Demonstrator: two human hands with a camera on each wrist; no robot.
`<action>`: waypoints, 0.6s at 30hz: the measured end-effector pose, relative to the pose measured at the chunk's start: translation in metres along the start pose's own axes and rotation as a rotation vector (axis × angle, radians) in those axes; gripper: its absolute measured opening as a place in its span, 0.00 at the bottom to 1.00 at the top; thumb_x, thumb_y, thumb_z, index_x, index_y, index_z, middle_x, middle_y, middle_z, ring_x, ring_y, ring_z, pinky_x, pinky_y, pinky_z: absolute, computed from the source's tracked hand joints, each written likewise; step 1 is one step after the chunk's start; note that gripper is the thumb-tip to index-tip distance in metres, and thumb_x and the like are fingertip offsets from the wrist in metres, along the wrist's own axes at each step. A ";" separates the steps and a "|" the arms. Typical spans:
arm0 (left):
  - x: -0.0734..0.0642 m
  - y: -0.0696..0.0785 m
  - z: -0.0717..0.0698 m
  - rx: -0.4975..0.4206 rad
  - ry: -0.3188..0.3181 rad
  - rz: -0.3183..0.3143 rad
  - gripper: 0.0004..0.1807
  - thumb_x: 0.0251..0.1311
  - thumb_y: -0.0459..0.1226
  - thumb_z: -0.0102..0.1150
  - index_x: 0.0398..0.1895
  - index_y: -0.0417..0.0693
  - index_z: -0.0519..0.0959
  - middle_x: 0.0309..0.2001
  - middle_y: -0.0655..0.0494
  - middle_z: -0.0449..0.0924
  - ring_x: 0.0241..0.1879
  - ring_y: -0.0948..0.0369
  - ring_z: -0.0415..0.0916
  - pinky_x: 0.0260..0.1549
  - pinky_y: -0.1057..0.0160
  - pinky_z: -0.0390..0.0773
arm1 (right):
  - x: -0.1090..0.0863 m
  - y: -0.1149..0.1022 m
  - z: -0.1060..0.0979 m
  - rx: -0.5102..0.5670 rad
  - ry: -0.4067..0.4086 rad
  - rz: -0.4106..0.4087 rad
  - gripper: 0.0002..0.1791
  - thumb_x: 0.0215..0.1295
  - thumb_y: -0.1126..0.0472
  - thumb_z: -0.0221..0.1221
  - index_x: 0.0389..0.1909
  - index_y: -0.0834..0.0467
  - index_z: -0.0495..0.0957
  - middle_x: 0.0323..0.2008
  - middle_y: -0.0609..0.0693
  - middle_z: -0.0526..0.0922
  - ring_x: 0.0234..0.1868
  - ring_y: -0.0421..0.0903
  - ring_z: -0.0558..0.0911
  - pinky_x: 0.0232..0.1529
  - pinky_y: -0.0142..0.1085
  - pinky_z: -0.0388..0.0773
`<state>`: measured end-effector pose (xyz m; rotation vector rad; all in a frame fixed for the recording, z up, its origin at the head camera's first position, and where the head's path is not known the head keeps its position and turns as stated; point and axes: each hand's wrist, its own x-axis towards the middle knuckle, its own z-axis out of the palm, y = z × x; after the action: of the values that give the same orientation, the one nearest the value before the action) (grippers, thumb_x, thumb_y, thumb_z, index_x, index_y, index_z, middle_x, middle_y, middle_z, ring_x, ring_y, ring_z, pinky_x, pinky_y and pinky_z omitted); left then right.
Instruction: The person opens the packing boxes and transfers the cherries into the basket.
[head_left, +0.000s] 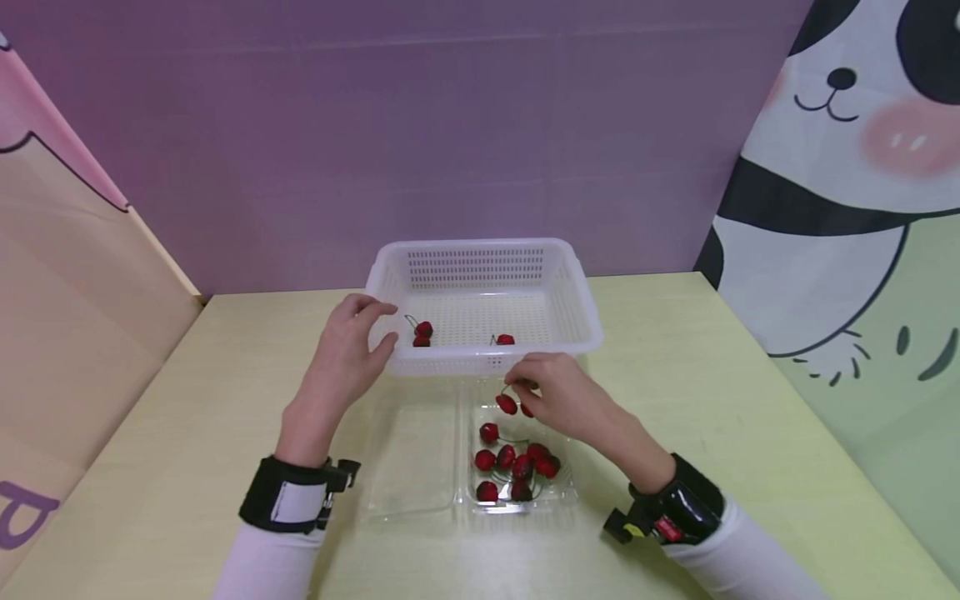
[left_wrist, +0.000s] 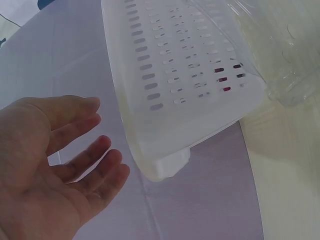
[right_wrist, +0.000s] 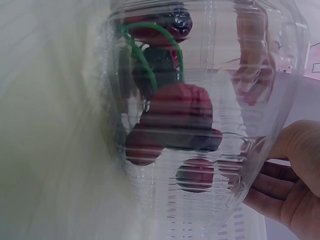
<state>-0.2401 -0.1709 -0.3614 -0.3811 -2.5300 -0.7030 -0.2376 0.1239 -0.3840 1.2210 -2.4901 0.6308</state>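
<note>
My right hand [head_left: 564, 395] pinches the stem of a pair of cherries [head_left: 506, 404], which hang over the far end of a clear plastic clamshell box [head_left: 558, 500]. Several more cherries [head_left: 522, 467] lie in that box, some with green stems. In the right wrist view, the box wall [right_wrist: 287, 95] partly hides the fingertips. Beyond the box stands a white perforated basket [head_left: 480, 360] with a few cherries [head_left: 423, 329] near its front side. My left hand [head_left: 347, 348] is at the basket's left side. Its loosely bent fingers hold nothing and stand apart from the basket [left_wrist: 150, 130] in the left wrist view.
The box's clear lid [head_left: 412, 467] lies opened flat to the left of its filled half. All stands on a pale wooden table [head_left: 675, 367]. A purple backdrop [head_left: 465, 133] rises behind, with printed cloth panels [head_left: 847, 200] at the sides.
</note>
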 end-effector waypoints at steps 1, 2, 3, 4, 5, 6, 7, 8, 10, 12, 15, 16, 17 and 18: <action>0.000 0.000 0.000 0.003 -0.003 -0.001 0.17 0.59 0.30 0.66 0.52 0.38 0.79 0.51 0.43 0.70 0.51 0.48 0.69 0.48 0.54 0.71 | 0.000 0.000 0.000 -0.001 0.000 0.001 0.05 0.57 0.72 0.67 0.32 0.61 0.84 0.33 0.47 0.83 0.32 0.41 0.81 0.35 0.27 0.76; 0.000 0.000 0.000 0.006 -0.005 0.000 0.16 0.59 0.30 0.66 0.51 0.38 0.79 0.51 0.43 0.70 0.51 0.48 0.69 0.48 0.54 0.71 | 0.000 0.000 -0.001 0.000 0.000 0.002 0.05 0.57 0.72 0.67 0.32 0.61 0.84 0.33 0.47 0.84 0.32 0.41 0.81 0.35 0.27 0.76; 0.000 0.000 0.000 0.006 -0.007 -0.001 0.16 0.59 0.31 0.66 0.51 0.38 0.80 0.51 0.43 0.71 0.51 0.48 0.69 0.49 0.53 0.71 | 0.000 0.000 -0.001 0.003 0.000 0.003 0.05 0.57 0.72 0.67 0.32 0.61 0.84 0.33 0.47 0.84 0.32 0.41 0.81 0.34 0.27 0.76; 0.000 0.000 -0.001 0.006 -0.009 -0.001 0.16 0.59 0.31 0.66 0.50 0.38 0.80 0.51 0.43 0.71 0.51 0.48 0.69 0.49 0.53 0.70 | 0.000 -0.001 -0.001 0.004 0.000 0.004 0.05 0.57 0.72 0.66 0.32 0.61 0.84 0.33 0.47 0.84 0.32 0.41 0.81 0.34 0.27 0.76; 0.000 0.000 -0.001 0.006 -0.011 -0.002 0.16 0.59 0.31 0.66 0.50 0.39 0.80 0.51 0.43 0.71 0.51 0.48 0.68 0.49 0.53 0.70 | 0.000 -0.001 -0.002 0.007 0.000 0.005 0.05 0.57 0.73 0.66 0.32 0.61 0.84 0.33 0.48 0.84 0.32 0.41 0.81 0.34 0.27 0.76; 0.000 0.000 -0.001 0.005 -0.013 -0.001 0.15 0.59 0.31 0.66 0.50 0.39 0.80 0.51 0.43 0.71 0.51 0.48 0.68 0.49 0.53 0.70 | 0.000 -0.001 -0.002 0.009 0.002 0.006 0.05 0.57 0.73 0.66 0.32 0.61 0.84 0.33 0.48 0.84 0.32 0.41 0.81 0.34 0.27 0.76; 0.000 0.000 -0.001 0.003 -0.014 -0.001 0.15 0.59 0.31 0.66 0.49 0.39 0.80 0.50 0.44 0.71 0.51 0.48 0.69 0.49 0.53 0.70 | 0.000 -0.001 -0.003 0.012 0.002 0.004 0.05 0.57 0.73 0.66 0.32 0.61 0.84 0.33 0.48 0.84 0.32 0.41 0.81 0.34 0.27 0.76; 0.000 0.000 -0.001 0.002 -0.014 0.001 0.15 0.59 0.31 0.66 0.49 0.39 0.80 0.50 0.44 0.71 0.51 0.48 0.69 0.48 0.53 0.70 | 0.000 -0.001 -0.003 0.016 0.003 0.003 0.05 0.57 0.73 0.66 0.32 0.62 0.84 0.33 0.48 0.84 0.31 0.41 0.81 0.34 0.27 0.76; 0.000 0.000 0.000 0.000 -0.014 0.004 0.14 0.59 0.31 0.66 0.49 0.39 0.80 0.50 0.44 0.72 0.50 0.48 0.69 0.48 0.53 0.70 | 0.000 -0.001 -0.004 0.017 0.007 -0.002 0.05 0.57 0.73 0.66 0.32 0.61 0.84 0.33 0.48 0.84 0.31 0.41 0.81 0.33 0.27 0.75; 0.000 -0.001 0.000 0.001 -0.014 0.005 0.14 0.59 0.31 0.66 0.48 0.39 0.80 0.50 0.44 0.72 0.50 0.48 0.69 0.48 0.53 0.70 | 0.001 0.000 -0.005 0.018 0.010 -0.006 0.06 0.57 0.74 0.66 0.32 0.61 0.84 0.33 0.48 0.84 0.31 0.41 0.81 0.34 0.27 0.75; 0.000 -0.001 0.000 0.004 -0.018 0.001 0.14 0.59 0.31 0.66 0.48 0.39 0.80 0.50 0.44 0.72 0.50 0.48 0.69 0.47 0.53 0.71 | 0.001 0.000 -0.006 0.021 0.006 -0.008 0.06 0.57 0.74 0.65 0.33 0.61 0.84 0.33 0.49 0.84 0.31 0.41 0.81 0.34 0.27 0.75; -0.001 -0.001 0.000 0.005 -0.020 -0.001 0.14 0.59 0.31 0.66 0.48 0.39 0.80 0.50 0.44 0.72 0.50 0.48 0.69 0.47 0.53 0.71 | 0.001 0.000 -0.006 0.026 0.003 -0.006 0.06 0.57 0.75 0.65 0.33 0.61 0.84 0.33 0.49 0.84 0.31 0.41 0.81 0.34 0.27 0.76; -0.001 -0.001 0.000 0.005 -0.023 -0.005 0.14 0.59 0.31 0.66 0.48 0.39 0.80 0.51 0.44 0.71 0.50 0.48 0.68 0.47 0.53 0.71 | 0.001 0.000 -0.007 0.030 0.002 -0.003 0.06 0.57 0.75 0.64 0.33 0.62 0.84 0.33 0.50 0.84 0.32 0.41 0.81 0.34 0.27 0.76; -0.001 -0.001 0.000 0.005 -0.026 -0.008 0.14 0.59 0.31 0.66 0.48 0.39 0.80 0.51 0.44 0.71 0.50 0.48 0.68 0.47 0.53 0.71 | 0.001 0.000 -0.008 0.035 0.001 -0.001 0.06 0.57 0.75 0.64 0.33 0.62 0.84 0.33 0.50 0.84 0.31 0.42 0.81 0.34 0.28 0.76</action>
<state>-0.2399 -0.1720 -0.3620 -0.3815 -2.5586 -0.6988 -0.2376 0.1274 -0.3772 1.2337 -2.4876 0.6780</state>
